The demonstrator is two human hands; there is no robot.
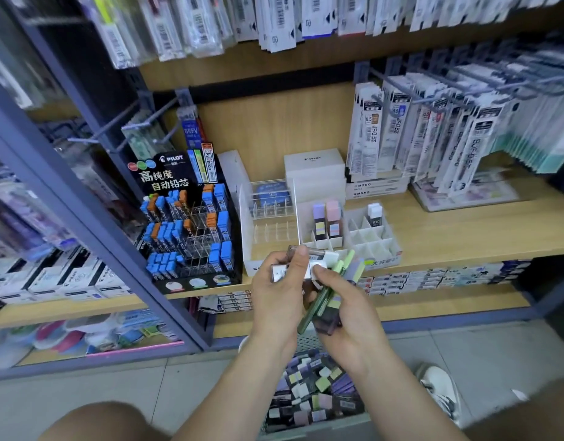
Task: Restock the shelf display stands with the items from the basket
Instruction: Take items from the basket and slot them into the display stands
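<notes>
- Up close, the left hand (279,281) pinched a small clear case (292,270), while the right hand (350,313) clasped a fan of flat green and purple cases (330,297).
- Loose cases (319,386) filled the mesh basket (307,342) on the tiled floor (83,393).
- Behind, white divided trays (369,237) sat on the wooden shelf (449,230) beside a black stand (185,224).

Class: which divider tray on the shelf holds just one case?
The rightmost tray, holding one white-capped case; the middle tray holds two pastel-capped cases.
</notes>
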